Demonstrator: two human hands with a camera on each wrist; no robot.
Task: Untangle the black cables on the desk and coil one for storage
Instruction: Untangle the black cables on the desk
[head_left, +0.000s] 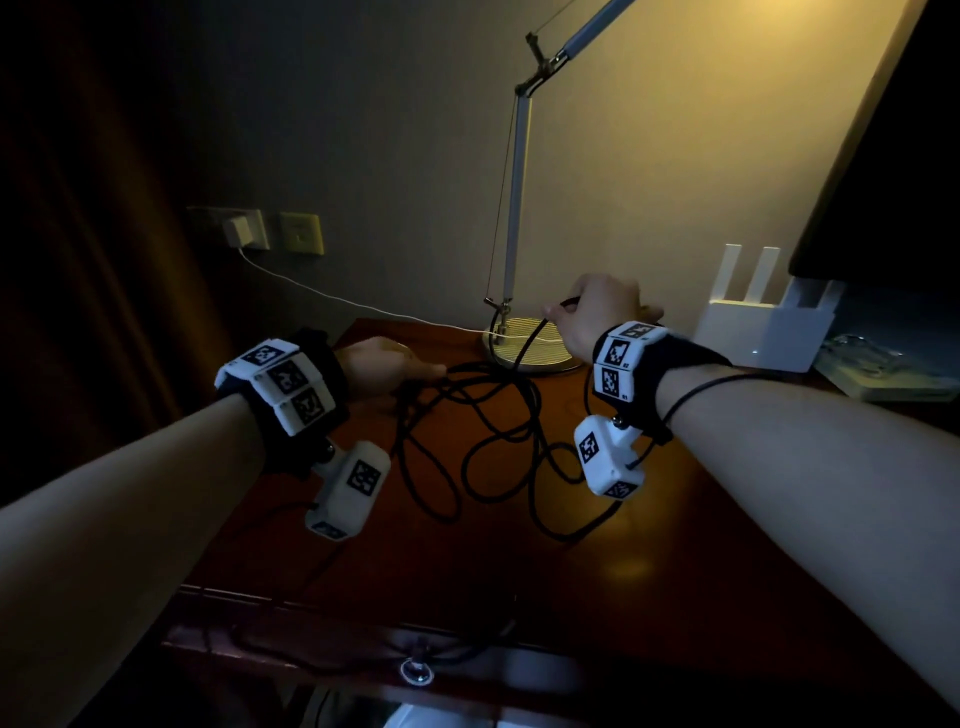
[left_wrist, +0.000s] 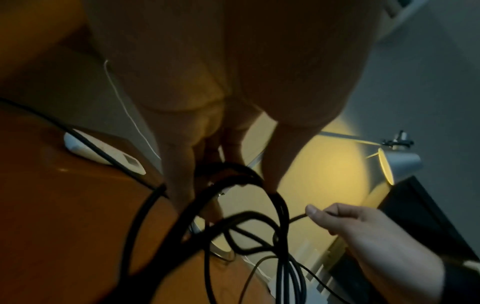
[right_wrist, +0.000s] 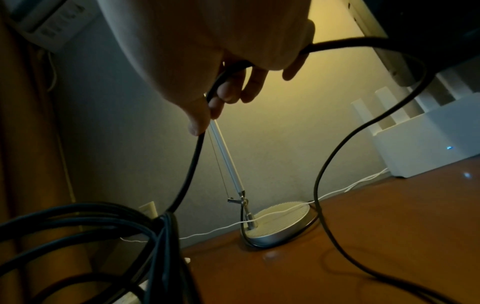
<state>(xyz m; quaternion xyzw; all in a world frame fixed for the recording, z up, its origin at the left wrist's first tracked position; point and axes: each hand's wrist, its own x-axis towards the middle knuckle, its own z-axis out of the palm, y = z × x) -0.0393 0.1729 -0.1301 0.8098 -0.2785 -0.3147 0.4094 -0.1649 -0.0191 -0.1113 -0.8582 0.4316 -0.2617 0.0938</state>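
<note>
A tangle of black cables (head_left: 488, 431) hangs in loops over the brown desk (head_left: 675, 545) between my two hands. My left hand (head_left: 387, 366) holds a bundle of several loops at the left; in the left wrist view its fingers (left_wrist: 182, 164) curl round the black cables (left_wrist: 233, 185). My right hand (head_left: 597, 312), raised near the lamp base, pinches one strand between thumb and fingers. In the right wrist view that strand (right_wrist: 192, 164) runs down from my right hand (right_wrist: 213, 98) to the bundle.
A desk lamp stands on a round base (head_left: 535, 348) at the back. A thin white cord (head_left: 363, 306) runs from a wall charger (head_left: 239, 231) across the base. A white router (head_left: 763, 322) sits at the right. A drawer ring (head_left: 415, 673) hangs at the front edge.
</note>
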